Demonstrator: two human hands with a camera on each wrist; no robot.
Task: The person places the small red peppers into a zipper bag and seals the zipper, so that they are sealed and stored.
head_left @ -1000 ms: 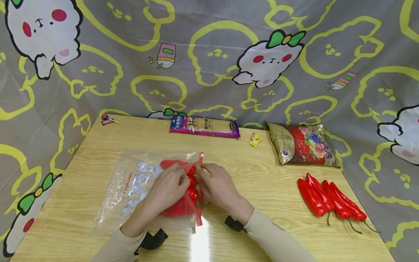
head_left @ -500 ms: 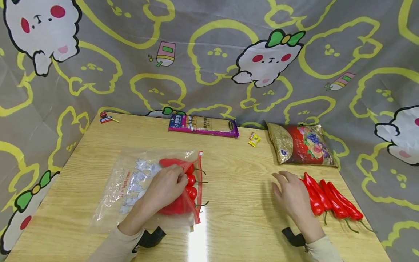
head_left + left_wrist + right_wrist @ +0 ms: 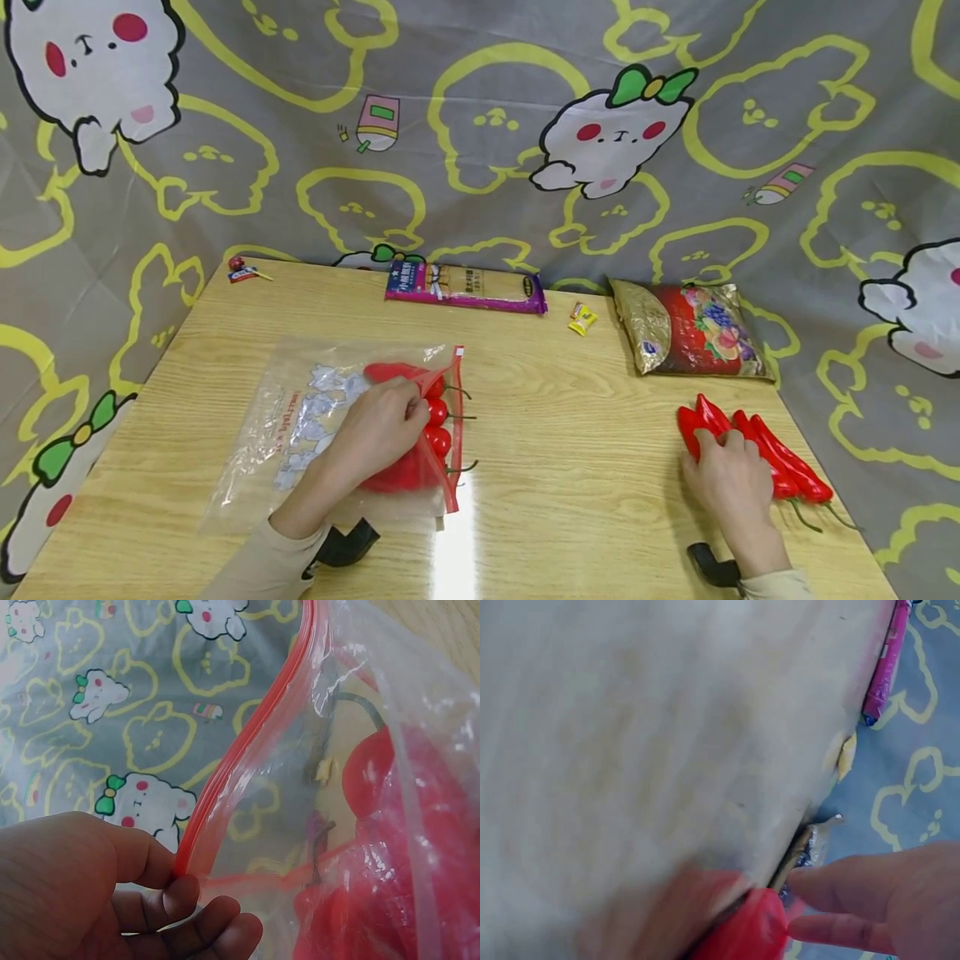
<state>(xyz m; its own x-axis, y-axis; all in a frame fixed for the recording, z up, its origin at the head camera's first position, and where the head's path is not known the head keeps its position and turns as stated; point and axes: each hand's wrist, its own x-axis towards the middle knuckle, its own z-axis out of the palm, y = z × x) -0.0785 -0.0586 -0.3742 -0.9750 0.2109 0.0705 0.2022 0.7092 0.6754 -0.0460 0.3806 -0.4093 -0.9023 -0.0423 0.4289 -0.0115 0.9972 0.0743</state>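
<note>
A clear zip-top bag (image 3: 255, 442) with red edging and printed cartoon figures lies on the table at the left. Inside it are several red peppers (image 3: 438, 442), their green stems poking out of the opening. My left hand (image 3: 382, 421) pinches the bag's red zip edge (image 3: 251, 742) between thumb and fingers, holding the mouth apart. At the right, my right hand (image 3: 735, 483) is over a row of several red peppers (image 3: 787, 454), fingertips at the leftmost ones and partly hiding them. In the right wrist view, extended fingers (image 3: 847, 934) meet one red pepper (image 3: 746, 930).
Along the back of the table lie a purple-edged noodle pack (image 3: 465, 289), a small yellow candy (image 3: 582, 320) and a gold-and-red bag (image 3: 693, 331). A lollipop and small wrapper (image 3: 243, 271) are at the far left corner. Patterned cloth (image 3: 495, 108) closes off the back and sides.
My right hand has left the bag's opening and moved right, down onto the loose peppers. My left hand stays at the bag's edge, and stems now show at its mouth.
</note>
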